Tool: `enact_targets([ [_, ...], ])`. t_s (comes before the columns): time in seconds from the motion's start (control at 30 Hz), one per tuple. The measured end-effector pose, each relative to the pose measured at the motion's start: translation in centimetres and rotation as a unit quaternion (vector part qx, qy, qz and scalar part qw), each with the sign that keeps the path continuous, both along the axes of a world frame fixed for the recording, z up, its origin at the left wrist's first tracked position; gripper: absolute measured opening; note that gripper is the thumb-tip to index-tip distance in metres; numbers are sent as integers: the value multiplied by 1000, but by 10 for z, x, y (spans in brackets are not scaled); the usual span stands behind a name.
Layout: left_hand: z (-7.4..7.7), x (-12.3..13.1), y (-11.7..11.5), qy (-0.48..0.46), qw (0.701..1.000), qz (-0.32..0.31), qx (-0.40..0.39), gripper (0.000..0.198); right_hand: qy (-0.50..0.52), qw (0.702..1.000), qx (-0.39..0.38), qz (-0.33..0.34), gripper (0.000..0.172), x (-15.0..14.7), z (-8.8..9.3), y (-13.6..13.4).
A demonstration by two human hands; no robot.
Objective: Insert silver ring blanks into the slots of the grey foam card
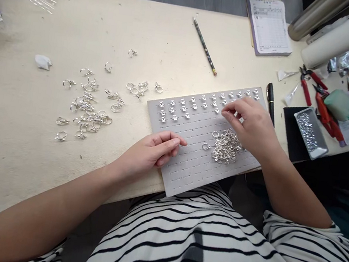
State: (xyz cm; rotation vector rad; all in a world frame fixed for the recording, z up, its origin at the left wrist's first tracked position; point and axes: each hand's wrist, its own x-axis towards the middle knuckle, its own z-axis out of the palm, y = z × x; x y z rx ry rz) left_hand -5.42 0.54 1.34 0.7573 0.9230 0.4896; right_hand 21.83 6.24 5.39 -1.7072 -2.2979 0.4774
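Note:
A grey slotted ring display board lies tilted at the table's front edge. Silver rings stand in its slots in rows along the far side, and a heap of loose silver rings rests on its right half. My right hand is over the board, thumb and forefinger pinched beside the end of a row; what is between them is hidden. Over the board's left edge is my left hand, its fingers curled and thumb against the forefinger. Whether it holds anything is hidden.
More loose rings are scattered on the table to the left. A pencil and a notepad lie beyond the board. A black pen, pliers and a small tray of tiny metal parts are at the right.

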Motion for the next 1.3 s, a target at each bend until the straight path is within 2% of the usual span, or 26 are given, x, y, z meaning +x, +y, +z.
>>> enact_targets([
  [0.13,-1,0,0,0,1000,-2,3,28,-58,997,-38,43,19,-2,4,-18],
  [0.27,-1,0,0,-2,1000,-2,2,27,-120,991,-42,40,19,-4,4,-26],
  [0.4,0,0,0,-1,1000,-2,3,27,-139,988,-41,54,16,-3,8,-27],
  [0.53,-1,0,0,-2,1000,-3,5,27,-132,984,-81,89,13,0,8,-24],
  [0.73,-2,0,1,-2,1000,-2,5,28,-71,990,-112,55,19,1,6,-11],
  [0.93,1,2,1,1,1000,-6,11,30,-2,993,-110,36,19,-1,-2,15],
  [1.13,1,2,1,5,1000,-7,12,31,-43,989,-58,129,19,-9,-11,30],
  [1.3,2,2,1,-2,1000,-7,9,28,-92,971,-70,209,25,-13,-6,40],
])
